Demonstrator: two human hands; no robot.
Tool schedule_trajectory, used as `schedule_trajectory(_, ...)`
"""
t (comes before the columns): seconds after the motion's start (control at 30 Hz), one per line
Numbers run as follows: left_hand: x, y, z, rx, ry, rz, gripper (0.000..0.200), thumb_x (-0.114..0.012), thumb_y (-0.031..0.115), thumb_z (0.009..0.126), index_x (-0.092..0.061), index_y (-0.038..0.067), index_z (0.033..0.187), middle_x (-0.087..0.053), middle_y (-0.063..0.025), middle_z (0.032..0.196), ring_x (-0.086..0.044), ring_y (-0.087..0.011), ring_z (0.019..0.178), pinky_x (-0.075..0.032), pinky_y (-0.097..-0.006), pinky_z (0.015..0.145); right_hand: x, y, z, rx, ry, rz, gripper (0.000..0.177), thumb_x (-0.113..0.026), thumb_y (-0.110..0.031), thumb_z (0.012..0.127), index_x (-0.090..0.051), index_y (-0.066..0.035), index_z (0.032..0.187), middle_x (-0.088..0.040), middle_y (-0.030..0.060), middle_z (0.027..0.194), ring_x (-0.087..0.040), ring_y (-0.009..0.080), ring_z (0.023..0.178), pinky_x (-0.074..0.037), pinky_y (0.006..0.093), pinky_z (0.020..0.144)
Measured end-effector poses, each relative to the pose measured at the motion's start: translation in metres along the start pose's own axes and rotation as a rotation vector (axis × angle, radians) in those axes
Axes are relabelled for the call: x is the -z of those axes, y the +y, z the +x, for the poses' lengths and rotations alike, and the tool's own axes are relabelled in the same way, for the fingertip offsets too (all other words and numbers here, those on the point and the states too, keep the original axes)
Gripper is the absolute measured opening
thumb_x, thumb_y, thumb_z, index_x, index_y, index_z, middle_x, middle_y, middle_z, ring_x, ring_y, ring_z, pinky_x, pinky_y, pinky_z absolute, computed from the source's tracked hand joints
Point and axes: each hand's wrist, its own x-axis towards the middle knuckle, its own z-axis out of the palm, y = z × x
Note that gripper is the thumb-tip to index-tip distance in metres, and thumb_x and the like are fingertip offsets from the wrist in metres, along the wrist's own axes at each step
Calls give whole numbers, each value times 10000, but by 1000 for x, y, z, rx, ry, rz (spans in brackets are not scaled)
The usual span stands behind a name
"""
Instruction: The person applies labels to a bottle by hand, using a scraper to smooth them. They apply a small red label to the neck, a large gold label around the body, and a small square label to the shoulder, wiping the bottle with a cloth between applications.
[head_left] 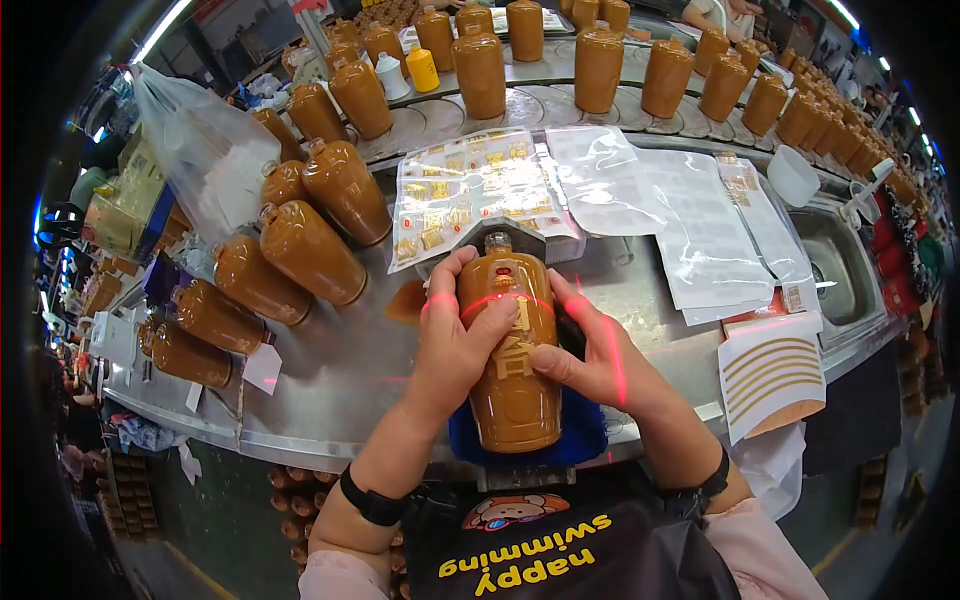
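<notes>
A glossy brown bottle [515,400] with gold characters lies in front of me, its neck pointing away. Its lower end rests over a blue pad [590,430], and the neck meets a dark angled holder [530,243]. My left hand [450,345] wraps the bottle's left side, its thumb lying across the gold characters. From the right, my right hand [610,355] grips the other side, thumb pressed beside the lower character. Red laser lines cross the bottle and both hands. The fingers under the bottle are hidden.
Several brown bottles [312,252] stand at left. Behind, more line a curved conveyor [430,115], with a yellow bottle [422,70] among them. Gold sticker sheets [475,185], white sheets [700,230] and a strip sheet [770,375] lie around. A sink [835,265] is at right.
</notes>
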Motion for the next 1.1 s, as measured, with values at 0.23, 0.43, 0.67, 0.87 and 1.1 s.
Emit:
schedule_trajectory(0.23, 2, -1, -4, -6, -13, 21, 790, -710, 285, 853, -295, -78, 1419, -501, -212, 1274, -525, -236, 1169, -436, -344, 998, 2, 6, -1, -17, -23, 2, 986, -747, -388, 842, -187, 119, 1476, -435, 273, 1419, -418, 294, 1346, -337, 363, 1100)
schedule_trajectory(0.43, 0, 2, -5, 28, -12, 81, 828, -720, 303, 844, -278, -80, 1430, -451, -228, 1336, -490, -256, 1226, -412, -359, 1029, 0, 10, -1, 1, -20, -19, 1005, -747, -407, 834, -183, 123, 1474, -409, 291, 1432, -398, 309, 1361, -328, 370, 1107)
schedule_trajectory(0.67, 0, 0, -7, 14, 17, 30, 811, -717, 301, 845, -292, -70, 1427, -459, -232, 1327, -490, -273, 1226, -408, -374, 1034, 1, 7, -2, 0, -21, -41, 1010, -744, -417, 834, -182, 126, 1473, -406, 288, 1434, -396, 307, 1362, -327, 369, 1106)
schedule_trajectory(0.87, -1, 4, 1, -18, 44, 221, 692, -695, 243, 853, -356, -60, 1375, -492, -217, 1285, -522, -239, 1168, -439, -352, 982, 0, 7, -3, -10, -21, -13, 999, -744, -399, 839, -179, 125, 1475, -410, 277, 1432, -394, 302, 1362, -323, 369, 1108)
schedule_trajectory(1.1, 2, 3, 20, 13, 45, 164, 459, -625, 146, 900, -432, -30, 1278, -531, -132, 1191, -560, -133, 994, -476, -272, 873, 0, 10, -2, 5, -29, -26, 994, -747, -389, 839, -182, 127, 1473, -404, 279, 1437, -388, 301, 1365, -321, 369, 1108)
